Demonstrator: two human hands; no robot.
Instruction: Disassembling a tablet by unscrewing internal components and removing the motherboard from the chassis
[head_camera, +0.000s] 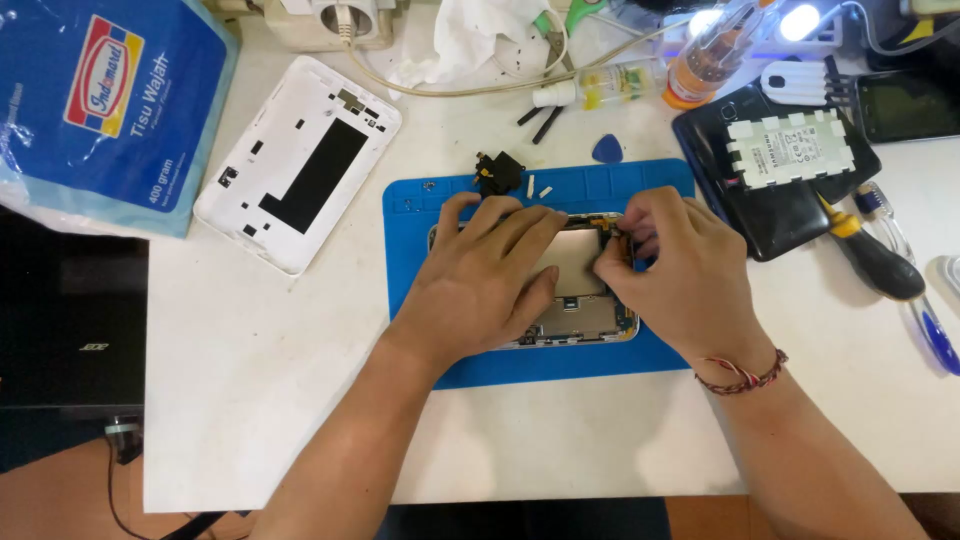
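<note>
Head view: both my hands work on an opened tablet (575, 300) lying on the blue mat (420, 220).

My left hand (480, 275) lies flat on the tablet's left half, fingers spread and pressing it down. My right hand (675, 270) sits at the upper right edge, fingertips (622, 238) pressed together in a pinch on a small part there; the part itself is too small to identify. The tablet's inner metal plate faces up between my hands. A white back cover (300, 160) rests to the left of the mat, apart from it. A dark tablet carrying a white battery (790, 150) lies to the right, with a screwdriver (875, 255) beside it. A blue pick (607, 150) sits just above the mat.
</note>
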